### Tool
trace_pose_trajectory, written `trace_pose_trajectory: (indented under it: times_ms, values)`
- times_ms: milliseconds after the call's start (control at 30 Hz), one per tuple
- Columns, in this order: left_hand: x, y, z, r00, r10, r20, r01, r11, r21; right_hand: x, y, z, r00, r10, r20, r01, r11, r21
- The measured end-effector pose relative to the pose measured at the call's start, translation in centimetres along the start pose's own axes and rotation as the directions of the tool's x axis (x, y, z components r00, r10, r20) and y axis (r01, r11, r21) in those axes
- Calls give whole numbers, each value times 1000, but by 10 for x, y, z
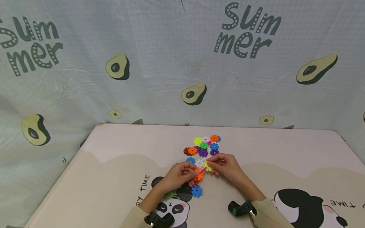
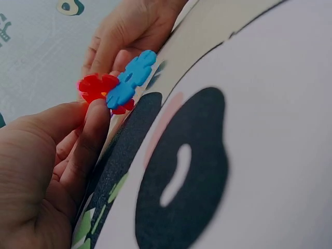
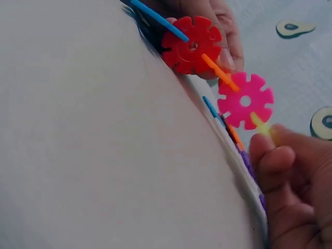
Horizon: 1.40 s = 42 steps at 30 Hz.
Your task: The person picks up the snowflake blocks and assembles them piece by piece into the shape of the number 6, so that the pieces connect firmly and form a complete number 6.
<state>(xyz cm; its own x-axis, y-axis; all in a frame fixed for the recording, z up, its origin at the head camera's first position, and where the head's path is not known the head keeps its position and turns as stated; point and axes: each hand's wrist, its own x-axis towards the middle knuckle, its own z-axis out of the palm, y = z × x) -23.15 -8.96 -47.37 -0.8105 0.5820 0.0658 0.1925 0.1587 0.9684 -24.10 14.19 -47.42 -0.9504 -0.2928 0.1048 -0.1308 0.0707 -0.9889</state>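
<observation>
A short chain of notched plastic discs runs between the two hands, in front of the person. It links a blue disc (image 1: 196, 191), a red disc (image 3: 179, 58), an orange disc (image 1: 199, 175), a pink disc (image 3: 234, 110) and a yellow disc (image 1: 207, 166). My left hand (image 1: 179, 176) pinches the chain by the red and orange discs between thumb and finger; its fingertips partly hide the orange one. At the other end my right hand (image 1: 227, 166) pinches the yellow disc, seen edge-on in the right wrist view. The blue disc hangs at the near end.
Just beyond the hands lie several loose discs, among them a purple disc (image 1: 203, 152), a green disc (image 1: 204, 146) and a white disc (image 1: 199, 163). The table (image 1: 132, 141) has a panda-printed cover, and a patterned curtain (image 1: 154, 39) hangs behind it.
</observation>
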Motion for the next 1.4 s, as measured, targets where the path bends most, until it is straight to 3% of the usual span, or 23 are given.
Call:
trace_pose_trajectory:
  times_ms: [233,500,733,1400]
  values:
    - [2,-2,2,1000,11,-14,-11,1000,-4,-1,0,-1,999,20,-28,-20,1000,18]
    - [1,-1,3,1000,5,-25,-6,999,-43,-1,1,0,999,52,0,-52,998,30]
    - [0,0,3,998,-3,-66,4,1000,11,-4,-3,2,990,98,98,-99,995,7]
    - [-2,2,3,998,-9,-62,14,997,81,-6,-1,5,969,32,246,-40,999,30]
